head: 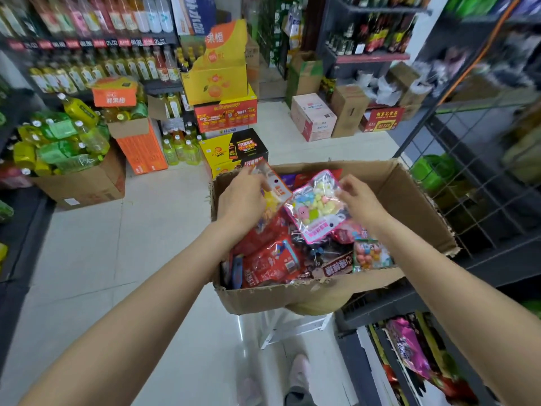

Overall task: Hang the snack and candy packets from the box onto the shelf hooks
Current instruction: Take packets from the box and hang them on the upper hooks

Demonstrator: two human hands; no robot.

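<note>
An open cardboard box (409, 197) full of snack and candy packets stands on a white stool in front of me. My left hand (243, 197) grips a yellow and orange packet (275, 189) at the box's far left. My right hand (360, 200) pinches the edge of a clear pink-bordered packet of pastel candies (316, 206), held above the pile. Red packets (272, 259) and a small packet of coloured balls (370, 254) lie in the box below. A black wire-grid shelf (474, 183) stands just right of the box.
Stacked drink cartons (225, 112) and bottles stand on the tiled floor beyond the box. A carton of green and yellow bottles (79, 183) sits at the left. A low shelf with packets (409, 350) is at the bottom right. The white stool (289, 326) is under the box.
</note>
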